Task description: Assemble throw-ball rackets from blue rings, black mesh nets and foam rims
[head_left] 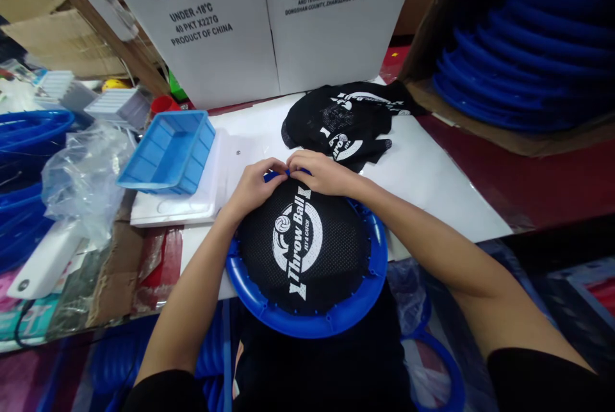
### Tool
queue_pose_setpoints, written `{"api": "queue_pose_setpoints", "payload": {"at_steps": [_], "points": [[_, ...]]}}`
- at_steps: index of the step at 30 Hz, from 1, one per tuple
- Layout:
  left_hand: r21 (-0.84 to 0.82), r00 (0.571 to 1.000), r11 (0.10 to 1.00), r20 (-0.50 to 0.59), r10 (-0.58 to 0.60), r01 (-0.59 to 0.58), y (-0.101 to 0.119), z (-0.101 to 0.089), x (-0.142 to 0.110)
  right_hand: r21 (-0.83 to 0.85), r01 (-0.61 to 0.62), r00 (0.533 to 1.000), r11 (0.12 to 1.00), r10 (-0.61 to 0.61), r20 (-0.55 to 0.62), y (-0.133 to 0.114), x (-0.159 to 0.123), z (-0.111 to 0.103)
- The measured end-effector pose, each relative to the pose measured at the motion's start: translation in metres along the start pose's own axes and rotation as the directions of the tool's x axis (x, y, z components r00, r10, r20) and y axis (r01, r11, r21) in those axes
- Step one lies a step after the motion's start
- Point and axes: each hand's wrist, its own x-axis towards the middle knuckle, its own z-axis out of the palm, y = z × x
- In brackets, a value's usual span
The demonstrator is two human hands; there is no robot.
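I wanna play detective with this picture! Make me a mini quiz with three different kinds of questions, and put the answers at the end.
1. What do the person's left hand and right hand both touch?
A) a white carton
B) the far edge of the blue ring
C) a clear plastic bag

2. True or false: the light blue tray is nearer the left hand than the right.

3. Fill in the gap: the big white words on the black mesh inside the ring say "Throw ____".

Key: 1. B; 2. true; 3. Ball
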Motion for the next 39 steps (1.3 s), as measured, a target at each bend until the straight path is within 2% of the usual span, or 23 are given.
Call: {"api": "queue_pose_setpoints", "payload": {"at_steps": [7,13,25,28,31,33,36,39], "points": [[-0.015,1.000,1.000,-0.015,0.012,-0.012,0.000,0.004,0.002,0.056,-0.023,0.998,0.998,0.027,-0.059,0.003,0.003,0.003],[0.051,1.000,0.999,0.004,0.001,-0.001,0.003,0.005,0.001,0.005,-0.071,0.994,0.997,0.071,-0.080,0.006,0.005,0.004],[0.185,0.995,0.982,0.098,0.029,-0.047,-0.001,-0.001,0.007,0.032,-0.190,0.981,0.981,0.191,-0.018,0.009,0.013,0.006],[0.187,0.991,0.981,0.128,0.033,-0.056,-0.001,-0.007,0.006,0.035,-0.179,0.984,0.983,0.180,-0.007,0.009,0.010,-0.001],[0.235,0.993,0.971,0.121,0.006,-0.034,0.000,-0.016,0.000,-0.016,-0.134,0.991,0.991,0.133,-0.029,0.007,-0.001,-0.017],[0.318,0.995,0.948,0.098,-0.032,-0.001,0.000,-0.021,-0.005,-0.048,-0.092,0.995,0.995,0.094,0.031,0.005,-0.010,-0.030],[0.462,0.993,0.886,0.072,-0.090,0.047,0.002,-0.025,-0.012,-0.090,-0.080,0.973,0.993,0.098,0.207,0.000,-0.021,-0.043],[0.556,0.995,0.831,0.084,-0.048,-0.007,0.005,-0.023,-0.014,-0.141,-0.087,0.957,0.986,0.122,0.263,-0.006,-0.026,-0.044]]}}
